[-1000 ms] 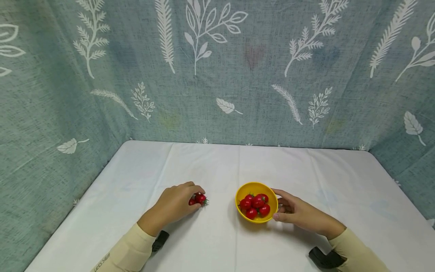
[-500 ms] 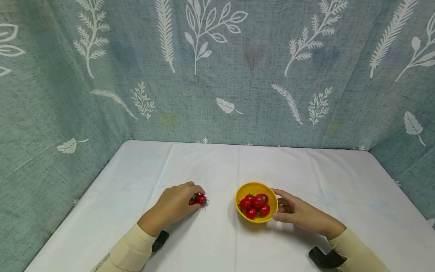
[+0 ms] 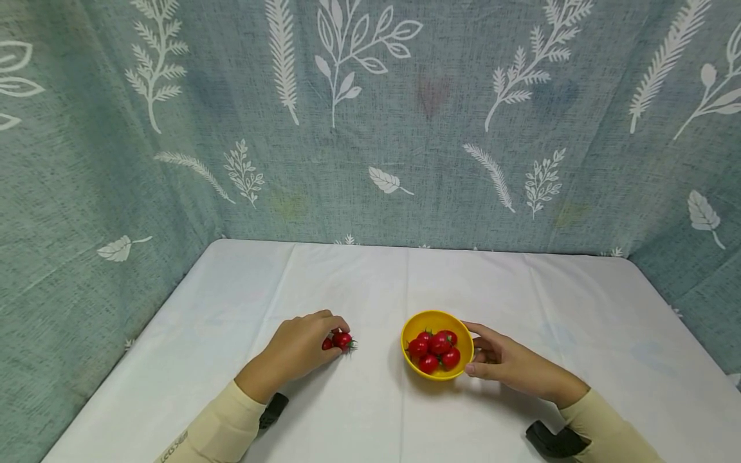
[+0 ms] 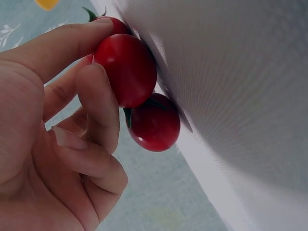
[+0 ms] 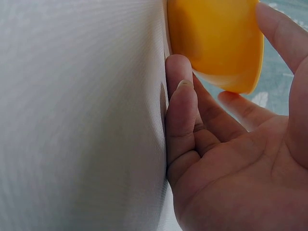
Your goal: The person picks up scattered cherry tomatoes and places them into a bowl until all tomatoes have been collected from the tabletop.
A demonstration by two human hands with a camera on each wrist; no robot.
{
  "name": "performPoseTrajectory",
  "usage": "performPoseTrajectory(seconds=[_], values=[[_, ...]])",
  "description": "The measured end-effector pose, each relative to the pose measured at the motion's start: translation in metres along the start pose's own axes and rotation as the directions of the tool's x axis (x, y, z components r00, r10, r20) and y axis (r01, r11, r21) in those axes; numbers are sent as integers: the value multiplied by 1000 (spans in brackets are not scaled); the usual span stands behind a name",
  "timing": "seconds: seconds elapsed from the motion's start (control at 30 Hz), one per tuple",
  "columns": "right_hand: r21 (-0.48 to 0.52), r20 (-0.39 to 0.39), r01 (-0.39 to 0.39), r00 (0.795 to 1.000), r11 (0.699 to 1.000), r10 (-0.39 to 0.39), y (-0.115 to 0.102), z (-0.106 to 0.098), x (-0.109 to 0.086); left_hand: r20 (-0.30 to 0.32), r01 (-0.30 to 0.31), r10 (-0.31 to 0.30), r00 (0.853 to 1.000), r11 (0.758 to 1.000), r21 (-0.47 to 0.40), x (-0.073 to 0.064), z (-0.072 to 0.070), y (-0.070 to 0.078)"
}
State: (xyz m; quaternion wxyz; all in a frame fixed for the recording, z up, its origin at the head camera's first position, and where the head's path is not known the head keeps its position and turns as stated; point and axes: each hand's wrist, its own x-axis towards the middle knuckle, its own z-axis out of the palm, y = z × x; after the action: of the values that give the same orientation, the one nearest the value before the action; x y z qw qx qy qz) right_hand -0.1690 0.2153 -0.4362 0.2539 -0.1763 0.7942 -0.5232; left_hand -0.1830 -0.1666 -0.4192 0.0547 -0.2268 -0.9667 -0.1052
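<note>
On the white cloth, my left hand has its thumb and fingertips around red cherry tomatoes with green stems. The left wrist view shows the thumb pressing against one tomato, a larger-looking tomato against the curled fingers, and a third tomato beside them. To the right stands a yellow bowl with several cherry tomatoes in it. My right hand rests at the bowl's right side. Its thumb and index fingertips touch the outside near the rim, while its lower fingers lie loosely bent on the cloth.
White cloth covers the table. A blue-green curtain with white leaf prints stands along the back and sides. Dark wrist devices sit under both cream sleeves, close to the cloth.
</note>
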Motion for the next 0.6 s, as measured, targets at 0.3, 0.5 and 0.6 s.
performPoseTrajectory(seconds=[0.3,0.5,0.6], values=[[4,-2,-9,1000,1000,9,0,0,1,4,-1,1,1000,1000,1,-1,-1,0],[-3,-2,-10,1000,1000,10,0,1,1,-33,-15,16,999,1000,17,-1,-2,1],[-1,3,-11,1000,1000,11,0,1,0,-39,-14,15,999,1000,9,-1,-4,1]])
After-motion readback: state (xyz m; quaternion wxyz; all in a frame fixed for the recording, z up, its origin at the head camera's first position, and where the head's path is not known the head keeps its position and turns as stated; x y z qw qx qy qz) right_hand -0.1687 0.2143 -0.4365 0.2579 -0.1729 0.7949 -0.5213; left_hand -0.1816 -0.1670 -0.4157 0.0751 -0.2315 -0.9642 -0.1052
